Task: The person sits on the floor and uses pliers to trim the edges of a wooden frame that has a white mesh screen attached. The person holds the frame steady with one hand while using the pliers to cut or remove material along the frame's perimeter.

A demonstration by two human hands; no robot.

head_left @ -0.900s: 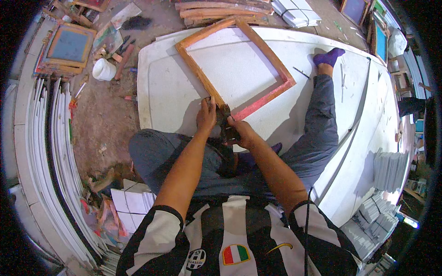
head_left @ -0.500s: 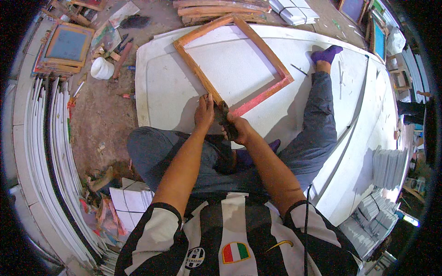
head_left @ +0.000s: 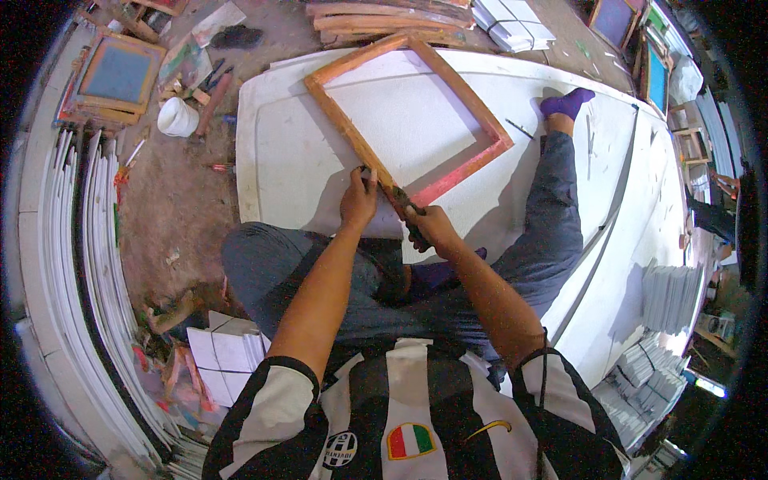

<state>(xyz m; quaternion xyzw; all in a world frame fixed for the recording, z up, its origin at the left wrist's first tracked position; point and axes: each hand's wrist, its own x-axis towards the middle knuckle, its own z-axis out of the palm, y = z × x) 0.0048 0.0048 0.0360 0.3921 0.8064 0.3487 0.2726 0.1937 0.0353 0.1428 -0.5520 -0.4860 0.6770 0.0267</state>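
A wooden frame [head_left: 348, 124], brown with a reddish near-right side, lies tilted over a white board [head_left: 280, 160], its near corner toward me. My left hand [head_left: 358, 200] is closed on the frame's left side, close to that corner. My right hand [head_left: 434, 228] is wrapped round a dark hand tool [head_left: 402, 200], whose upper end touches the near corner of the frame. The fingers hide much of the tool, so its exact kind does not show. A thin dark stick [head_left: 520, 129] lies on the board beyond the frame's right corner.
My legs [head_left: 552, 208] rest on and beside the board. Stacked wooden bars [head_left: 392, 20] lie at the back. To the left are a white bucket [head_left: 178, 118], framed screens [head_left: 120, 72] and upright white sheets [head_left: 100, 200]. Bundled white sheets [head_left: 648, 368] stand at the right.
My right hand and the dark tool have shifted slightly right and turned, with the tool's end lower against the frame corner. The frame has moved slightly right and toward me.
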